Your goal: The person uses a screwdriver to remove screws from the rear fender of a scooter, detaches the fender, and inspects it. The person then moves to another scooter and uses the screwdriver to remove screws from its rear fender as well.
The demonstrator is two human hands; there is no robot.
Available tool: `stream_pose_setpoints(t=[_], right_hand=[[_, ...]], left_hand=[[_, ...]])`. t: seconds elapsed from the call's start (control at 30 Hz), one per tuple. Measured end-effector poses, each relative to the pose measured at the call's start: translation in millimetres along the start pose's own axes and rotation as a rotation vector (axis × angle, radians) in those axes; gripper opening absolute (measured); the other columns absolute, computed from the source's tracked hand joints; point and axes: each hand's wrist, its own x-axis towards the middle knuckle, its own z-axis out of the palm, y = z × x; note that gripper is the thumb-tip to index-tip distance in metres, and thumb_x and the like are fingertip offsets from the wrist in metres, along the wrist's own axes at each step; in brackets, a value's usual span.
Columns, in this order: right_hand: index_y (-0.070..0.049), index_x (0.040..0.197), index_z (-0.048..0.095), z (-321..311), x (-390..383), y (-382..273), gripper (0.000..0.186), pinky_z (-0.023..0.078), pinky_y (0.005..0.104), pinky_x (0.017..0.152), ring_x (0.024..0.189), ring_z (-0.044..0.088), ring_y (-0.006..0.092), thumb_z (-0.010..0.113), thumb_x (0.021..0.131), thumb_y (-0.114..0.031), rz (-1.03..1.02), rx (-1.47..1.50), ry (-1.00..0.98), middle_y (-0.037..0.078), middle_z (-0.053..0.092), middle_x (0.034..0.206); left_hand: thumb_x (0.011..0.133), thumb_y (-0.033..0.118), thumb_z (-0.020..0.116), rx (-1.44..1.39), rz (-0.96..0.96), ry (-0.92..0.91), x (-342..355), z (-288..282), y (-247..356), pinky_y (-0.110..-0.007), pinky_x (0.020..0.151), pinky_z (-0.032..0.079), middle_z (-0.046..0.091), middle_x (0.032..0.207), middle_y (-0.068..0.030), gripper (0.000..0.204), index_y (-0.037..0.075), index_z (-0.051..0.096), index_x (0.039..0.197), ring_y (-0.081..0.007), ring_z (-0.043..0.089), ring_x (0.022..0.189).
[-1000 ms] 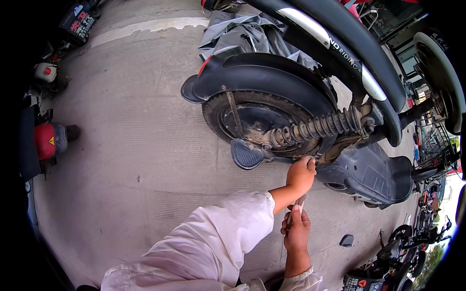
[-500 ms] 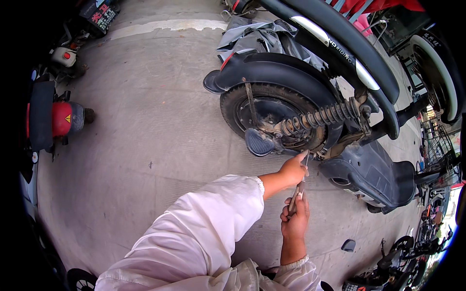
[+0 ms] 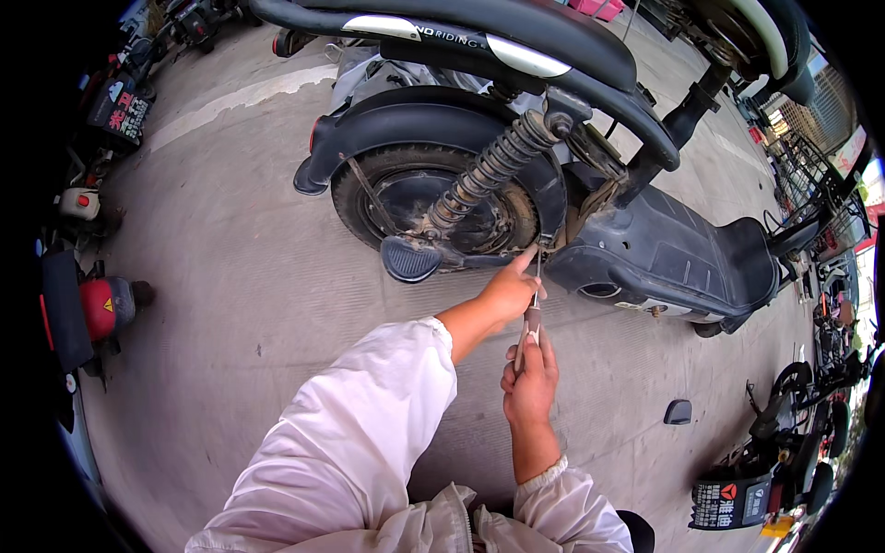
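A black electric scooter stands on concrete, its rear wheel (image 3: 433,207) and coiled shock spring (image 3: 489,170) in the middle of the head view. My right hand (image 3: 530,382) grips the handle of a screwdriver (image 3: 532,304) whose shaft points up at the scooter's underside, beside the wheel. My left hand (image 3: 507,293) reaches forward in a white sleeve and steadies the shaft near its tip with the fingers. A black folding footpeg (image 3: 410,258) juts out just left of my hands.
The scooter's dark footboard (image 3: 682,263) stretches to the right. More parked scooters line the left edge (image 3: 88,304) and lower right (image 3: 765,470). A small dark block (image 3: 678,412) lies on the concrete right of my hands.
The view has swung so the scooter sits higher and closer. Both hands keep hold of the screwdriver at the same spot under the frame.
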Motion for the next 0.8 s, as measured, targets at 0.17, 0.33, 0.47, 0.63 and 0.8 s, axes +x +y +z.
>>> stream_pose_setpoints(t=[0.17,0.33,0.47,0.63,0.8], right_hand=[[-0.006,0.136,0.048,-3.3,4.8,-6.6,0.039,0.029,0.0193,0.039,0.046,0.038,0.0043,0.049,0.099,-0.019,0.002,-0.006,-0.011,0.002,0.053,0.075],[-0.007,0.137,0.046,-5.8,8.2,-5.1,0.04,0.027,0.0196,0.038,0.045,0.036,0.0045,0.047,0.099,-0.019,-0.015,-0.023,-0.021,0.002,0.053,0.076],[-0.007,0.138,0.046,-7.3,10.4,-2.5,0.041,0.027,0.0195,0.038,0.045,0.036,0.0045,0.048,0.099,-0.019,-0.03,-0.055,-0.017,0.002,0.053,0.076],[-0.009,0.139,0.045,-6.3,13.3,-3.9,0.042,0.028,0.0185,0.038,0.046,0.036,0.0038,0.049,0.099,-0.02,-0.044,-0.114,-0.005,0.002,0.052,0.075],[-0.011,0.14,0.044,-20.0,22.9,-13.2,0.046,0.027,0.0177,0.037,0.046,0.036,0.0041,0.052,0.098,-0.028,0.37,0.514,-0.228,-0.001,0.051,0.075]], left_hand=[[0.097,0.008,0.047,-0.037,-0.002,0.046,3.7,8.4,-1.0,-0.029,0.068,0.047,0.066,0.086,-0.0067,0.065,0.016,0.018,0.154,-0.0122,0.055,0.073],[0.098,0.007,0.048,-0.032,0.023,0.064,3.2,12.4,1.8,-0.029,0.065,0.046,0.064,0.087,-0.0066,0.063,0.012,0.019,0.154,-0.0119,0.052,0.072],[0.098,0.007,0.047,-0.043,0.032,0.062,3.8,11.9,0.9,-0.028,0.067,0.046,0.064,0.088,-0.0065,0.063,0.011,0.019,0.154,-0.0121,0.053,0.074],[0.098,0.008,0.047,-0.038,0.033,0.059,4.6,12.6,3.0,-0.027,0.069,0.046,0.063,0.089,-0.0062,0.062,0.011,0.019,0.154,-0.0123,0.053,0.074],[0.099,0.009,0.046,-0.018,-0.011,0.064,-1.1,11.0,13.1,-0.03,0.057,0.049,0.063,0.091,-0.0076,0.063,0.013,0.015,0.154,-0.0132,0.055,0.069]])
